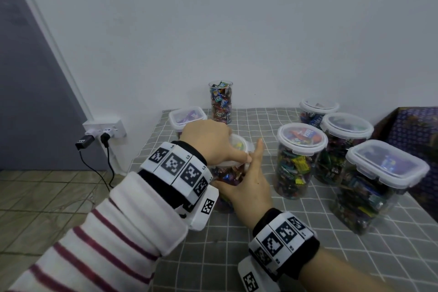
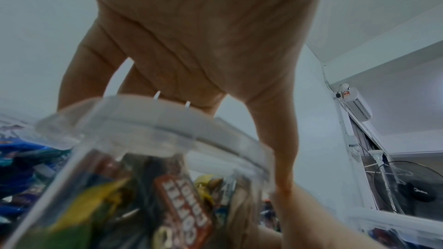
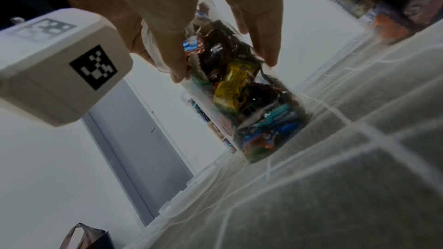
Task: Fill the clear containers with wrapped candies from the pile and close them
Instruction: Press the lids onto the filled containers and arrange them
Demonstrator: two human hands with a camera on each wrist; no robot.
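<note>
Grey checked cloth (image 1: pixel 308 256) is covering the worktop, which is standing against a white wall (image 1: pixel 237 19), with a wall socket (image 1: pixel 104 129) and a tiled floor (image 1: pixel 47 197) lying to the left. Near the left part of the cloth, a round clear container (image 3: pixel 251 101) packed with wrapped candies (image 3: pixel 236 84) is standing upright. The left hand (image 1: pixel 211 144) is lying over its clear lid (image 2: pixel 153 118), palm downward, the fingers bending over the far rim and the thumb (image 1: pixel 237 157) pressing on the near edge; this grip is closing on the lid. The right hand (image 1: pixel 248 185) is steadying the container's wall just beneath the lid, its fingers (image 3: pixel 175 60) wrapping round the clear side while the index finger is pointing upward beside the lid. A tall lidless jar of candies (image 1: pixel 221 102) is standing by the wall behind the hands, and a low lidded square box (image 1: pixel 187 117) is sitting just behind the left hand. To the right, four lidded containers are grouped closely: a round one (image 1: pixel 299 161), two more round ones (image 1: pixel 343 147) (image 1: pixel 316 111) behind it, and a rectangular one (image 1: pixel 376 185) nearest the edge. A patterned purple box (image 1: pixel 412 140) is standing at far right.
</note>
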